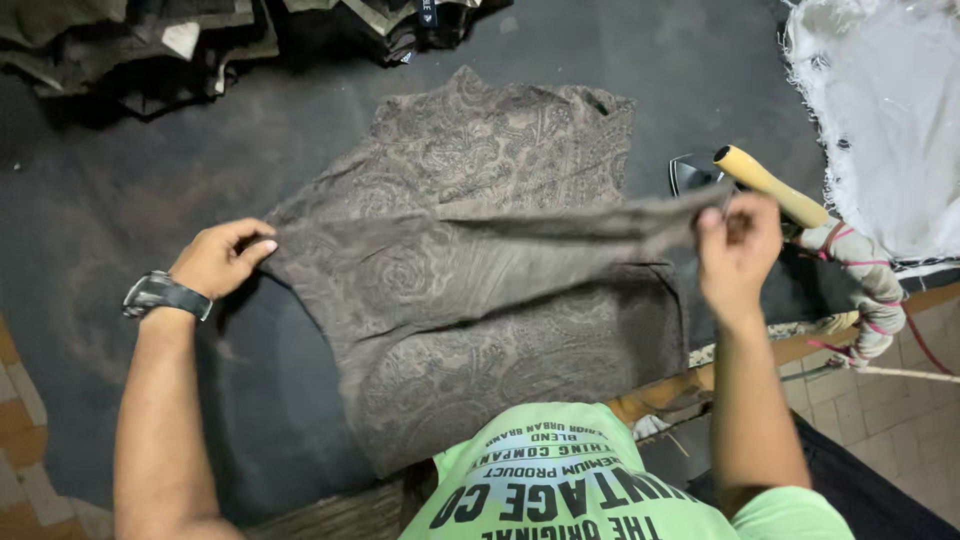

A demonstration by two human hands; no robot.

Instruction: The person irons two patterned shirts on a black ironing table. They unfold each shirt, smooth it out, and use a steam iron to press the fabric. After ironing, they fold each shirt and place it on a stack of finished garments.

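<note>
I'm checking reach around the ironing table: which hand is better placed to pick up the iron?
Probably the right hand. It pinches the patterned brown garment just beside the iron and its yellow handle. The left hand grips the garment's opposite edge, far across the dark table.

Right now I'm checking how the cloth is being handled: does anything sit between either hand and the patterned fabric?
No. The left hand pinches one edge of the patterned fabric directly, and the right hand pinches the opposite edge. The iron stands just behind the right hand, not between it and the cloth.
</note>
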